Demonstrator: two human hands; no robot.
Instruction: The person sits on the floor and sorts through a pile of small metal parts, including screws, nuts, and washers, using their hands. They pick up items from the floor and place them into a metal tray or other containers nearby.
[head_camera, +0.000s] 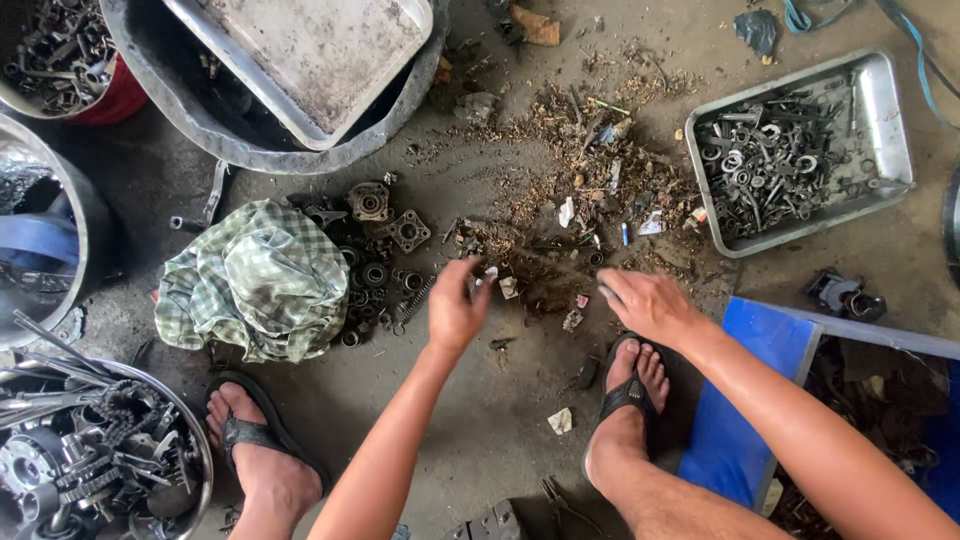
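Reaching over the floor (480, 420), the left hand (455, 305) pinches a small pale scrap; the right hand (650, 303), at three o'clock from it, hangs loose, touching the debris pile (590, 190) spread toward twelve.

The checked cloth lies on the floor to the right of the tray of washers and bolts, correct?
No. The head view shows the cloth lying on the floor to the left of the tray, with the debris pile between them.

Cloth (255, 280) left of debris pile (580, 190), parts tray (890, 110) right
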